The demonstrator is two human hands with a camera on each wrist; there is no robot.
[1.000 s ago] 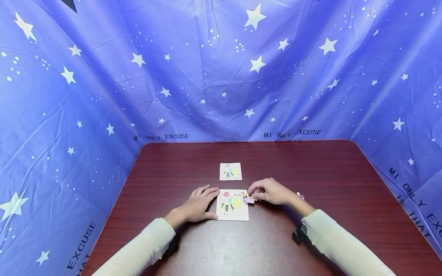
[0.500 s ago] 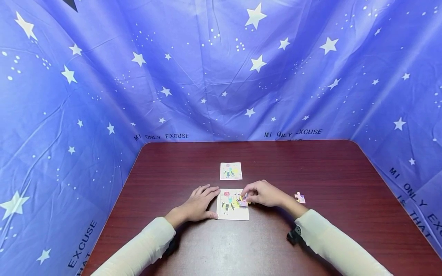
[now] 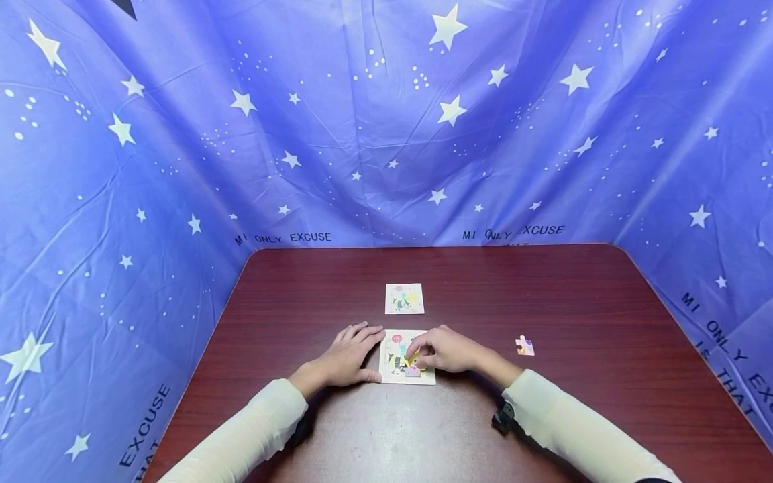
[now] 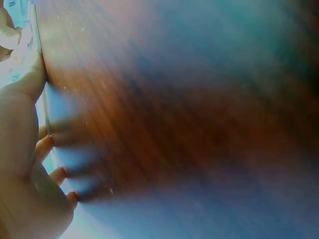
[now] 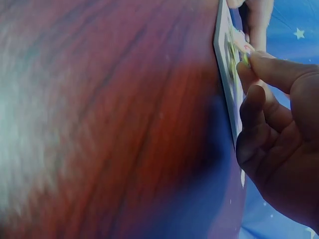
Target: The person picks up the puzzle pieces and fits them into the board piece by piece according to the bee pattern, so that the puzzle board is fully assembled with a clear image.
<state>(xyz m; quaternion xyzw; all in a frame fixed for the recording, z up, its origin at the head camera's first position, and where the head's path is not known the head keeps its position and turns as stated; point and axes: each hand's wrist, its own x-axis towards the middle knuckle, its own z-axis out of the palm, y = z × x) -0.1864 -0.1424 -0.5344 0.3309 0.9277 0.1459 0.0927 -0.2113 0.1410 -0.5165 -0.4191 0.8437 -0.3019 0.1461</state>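
Observation:
A square puzzle board (image 3: 391, 377) with a bee picture and a white border lies on the table in front of the person. My left hand (image 3: 345, 357) rests along its left edge, fingers spread, thumb at the near left corner. Over the board, my right hand (image 3: 454, 350) pinches a small pink and yellow puzzle piece (image 3: 413, 371) between thumb and fingers. In the right wrist view the puzzle piece (image 5: 243, 46) shows tilted at the fingertips, close above the board (image 5: 225, 64). The right fingers hide part of the picture.
Another puzzle piece (image 3: 525, 345), pink and purple, lies on the table to the right. Behind the board is a smaller card (image 3: 404, 299) with a similar bee picture. A blue star-printed curtain (image 3: 374, 121) surrounds the dark red wooden table (image 3: 302, 288).
My right hand has carried the puzzle piece leftward and nearer to the person, from the board's right edge to over its lower middle. The left hand stays in place.

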